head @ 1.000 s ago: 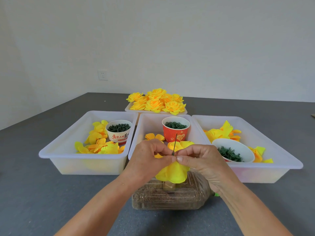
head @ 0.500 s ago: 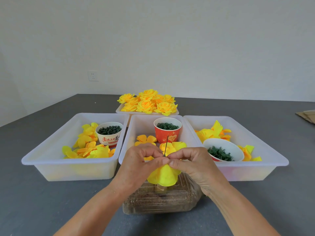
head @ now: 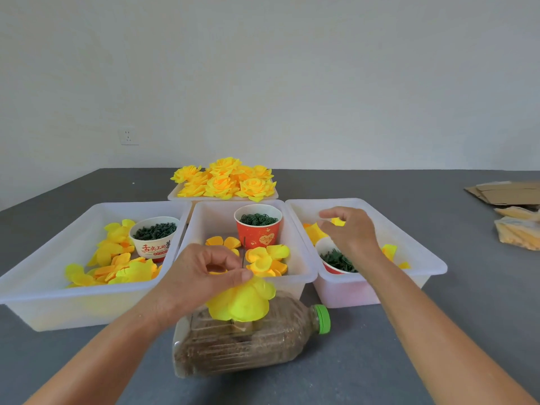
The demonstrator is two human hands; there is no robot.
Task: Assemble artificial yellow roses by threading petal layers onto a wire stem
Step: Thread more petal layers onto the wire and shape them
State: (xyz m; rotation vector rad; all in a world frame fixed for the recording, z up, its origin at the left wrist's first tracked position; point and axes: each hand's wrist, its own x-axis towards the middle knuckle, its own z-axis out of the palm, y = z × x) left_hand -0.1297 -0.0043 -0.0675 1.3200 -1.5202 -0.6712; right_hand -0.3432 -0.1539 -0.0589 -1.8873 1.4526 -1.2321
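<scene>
Left hand [head: 201, 276] pinches the thin dark wire stem [head: 243, 252]; the half-built yellow fabric rose [head: 242, 299] hangs just below that pinch. Right hand [head: 347, 232], fingers loosely curled, touches yellow petals [head: 314, 232] in the right white plastic bin [head: 409, 229].

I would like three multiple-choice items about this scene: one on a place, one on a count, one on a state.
1. Where do the finished roses lie?
A. far tray
B. left bin
C. on the bottle

2. How many cups hold green parts?
A. one
B. two
C. three

3. What does the right hand do?
A. reaches into the right bin
B. grips the bottle
C. rests on the table

Answers: 1 A, they are heaped behind the bins; 2 C, one cup stands in each bin; 3 A, its fingers hover over petals there.
</scene>
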